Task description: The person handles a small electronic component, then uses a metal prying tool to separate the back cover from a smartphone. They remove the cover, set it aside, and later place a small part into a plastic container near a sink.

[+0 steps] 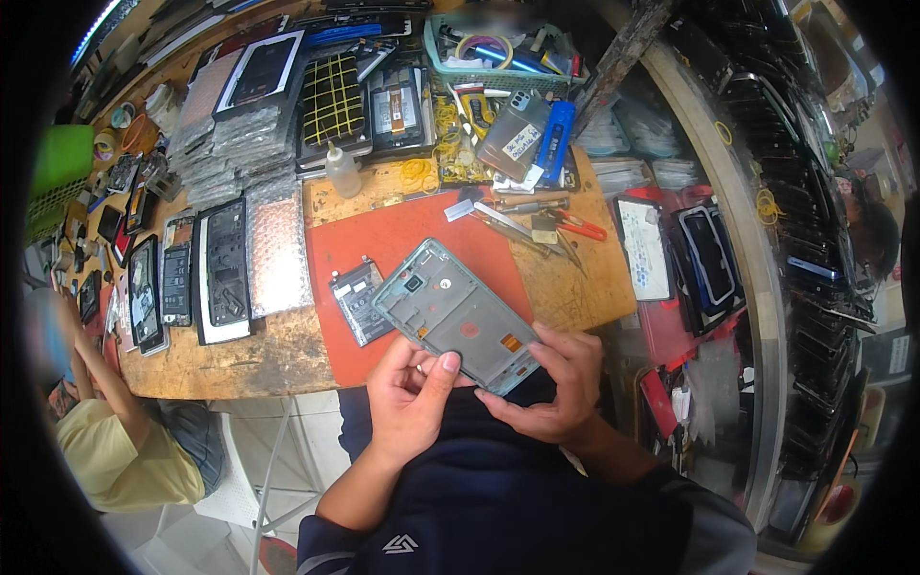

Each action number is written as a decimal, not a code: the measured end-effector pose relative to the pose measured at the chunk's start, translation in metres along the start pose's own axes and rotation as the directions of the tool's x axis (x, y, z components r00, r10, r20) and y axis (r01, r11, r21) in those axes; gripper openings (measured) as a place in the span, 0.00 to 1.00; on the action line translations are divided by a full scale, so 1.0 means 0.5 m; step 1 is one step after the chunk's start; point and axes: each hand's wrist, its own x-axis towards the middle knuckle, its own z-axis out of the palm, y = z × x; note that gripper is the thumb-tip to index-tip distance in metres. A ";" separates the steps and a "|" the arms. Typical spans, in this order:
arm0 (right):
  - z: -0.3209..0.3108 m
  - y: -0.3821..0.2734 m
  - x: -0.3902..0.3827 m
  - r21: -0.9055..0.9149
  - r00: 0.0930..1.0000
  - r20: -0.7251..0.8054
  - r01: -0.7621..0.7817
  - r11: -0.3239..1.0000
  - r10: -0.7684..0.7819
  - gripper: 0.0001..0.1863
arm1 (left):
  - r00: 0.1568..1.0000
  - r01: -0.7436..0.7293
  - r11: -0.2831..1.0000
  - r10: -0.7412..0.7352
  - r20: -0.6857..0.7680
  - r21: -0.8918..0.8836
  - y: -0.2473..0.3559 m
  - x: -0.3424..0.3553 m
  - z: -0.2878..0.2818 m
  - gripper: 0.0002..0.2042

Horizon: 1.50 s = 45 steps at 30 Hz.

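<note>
Holding phone frame [462, 314] by edges

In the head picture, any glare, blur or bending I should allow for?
Head view: the phone frame is readable, without strong glare; the bubble wrap catches bright highlights; the pale rail at right bows with the fisheye; a patch at the left edge, above the yellow shirt, is blurred.

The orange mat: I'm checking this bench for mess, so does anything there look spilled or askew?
No spill shows. On the mat, a phone battery lies tilted, outside the phone frame; hand tools overlap untidily around the mat's upper right.
</note>
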 end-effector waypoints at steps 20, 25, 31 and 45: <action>-0.095 0.004 0.056 0.812 0.771 0.361 -0.536 0.229 0.526 0.15 | 0.970 0.053 0.862 0.076 -0.230 0.505 -0.017 0.002 -0.072 0.15; -0.254 -0.012 0.076 0.635 0.774 -0.402 -0.150 0.757 0.490 0.09 | 0.848 -0.529 0.629 0.381 0.368 0.569 -0.076 0.074 -0.014 0.14; -0.418 -0.076 0.064 -0.120 0.425 -0.905 -0.314 0.942 0.027 0.12 | 0.749 -0.658 0.510 0.374 0.546 0.554 -0.100 0.111 0.026 0.09; -0.528 -0.018 0.068 -0.690 0.548 -0.660 -0.712 0.127 -0.515 0.11 | 0.803 -0.586 0.594 0.332 0.495 0.552 -0.081 0.105 0.012 0.10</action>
